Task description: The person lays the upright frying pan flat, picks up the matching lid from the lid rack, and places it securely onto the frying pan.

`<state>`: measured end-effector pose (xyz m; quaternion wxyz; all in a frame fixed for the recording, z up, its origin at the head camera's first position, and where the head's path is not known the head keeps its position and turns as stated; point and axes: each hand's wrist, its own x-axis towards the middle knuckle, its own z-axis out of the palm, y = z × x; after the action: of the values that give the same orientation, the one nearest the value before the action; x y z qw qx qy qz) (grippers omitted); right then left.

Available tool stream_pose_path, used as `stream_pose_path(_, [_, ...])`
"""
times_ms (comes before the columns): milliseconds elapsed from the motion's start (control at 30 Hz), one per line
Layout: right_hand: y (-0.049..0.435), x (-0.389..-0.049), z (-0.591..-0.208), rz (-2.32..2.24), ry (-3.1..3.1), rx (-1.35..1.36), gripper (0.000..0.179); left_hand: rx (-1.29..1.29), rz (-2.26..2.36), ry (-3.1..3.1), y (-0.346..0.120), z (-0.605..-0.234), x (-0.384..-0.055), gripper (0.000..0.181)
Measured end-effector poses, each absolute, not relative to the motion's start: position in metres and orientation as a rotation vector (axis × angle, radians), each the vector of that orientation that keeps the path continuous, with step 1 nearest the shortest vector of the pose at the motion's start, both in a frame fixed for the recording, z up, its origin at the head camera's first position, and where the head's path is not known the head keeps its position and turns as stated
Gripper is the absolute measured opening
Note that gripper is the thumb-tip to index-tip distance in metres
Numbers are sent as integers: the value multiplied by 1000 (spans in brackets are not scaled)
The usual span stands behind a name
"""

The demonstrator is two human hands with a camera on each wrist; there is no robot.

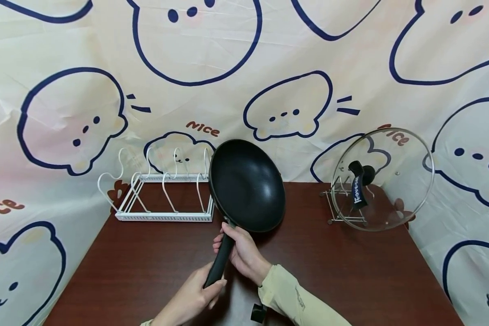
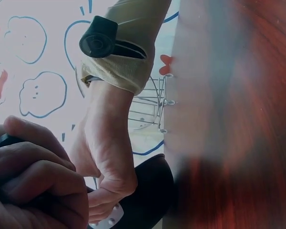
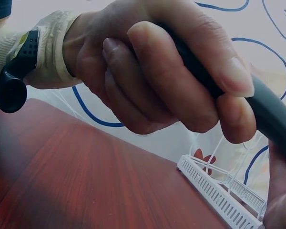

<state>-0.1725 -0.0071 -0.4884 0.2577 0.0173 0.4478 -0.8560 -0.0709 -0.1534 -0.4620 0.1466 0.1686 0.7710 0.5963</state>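
Both hands hold a black frying pan (image 1: 246, 185) by its handle, its dark inside tilted toward the head camera. My left hand (image 1: 193, 292) grips the lower end of the handle, fingers curled round it as the right wrist view shows. My right hand (image 1: 246, 253) holds the handle higher up, close to the pan, its thumb lying along the neck. In the left wrist view, the right hand's fingers are beside the riveted joint (image 2: 115, 215). The pan overlaps the right end of a white rack (image 1: 165, 217) in the head view.
At the back left of the brown table (image 1: 330, 271) stands the white rack with curved wire dividers. A glass lid (image 1: 405, 199) with a black knob leans on a small wire stand (image 1: 334, 206) at the back right. A patterned cloth (image 1: 212, 108) hangs behind the table.
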Motion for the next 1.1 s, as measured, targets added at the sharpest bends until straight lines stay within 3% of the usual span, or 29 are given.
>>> stream_pose_path(500, [-6, -172, -490, -2296, 1228, 93, 23, 429, 1676, 2206, -153, -464, -70, 13])
stream_pose_path(1100, [7, -178, -497, -2204, 1154, -67, 23, 414, 1665, 2201, -152, -469, -70, 13])
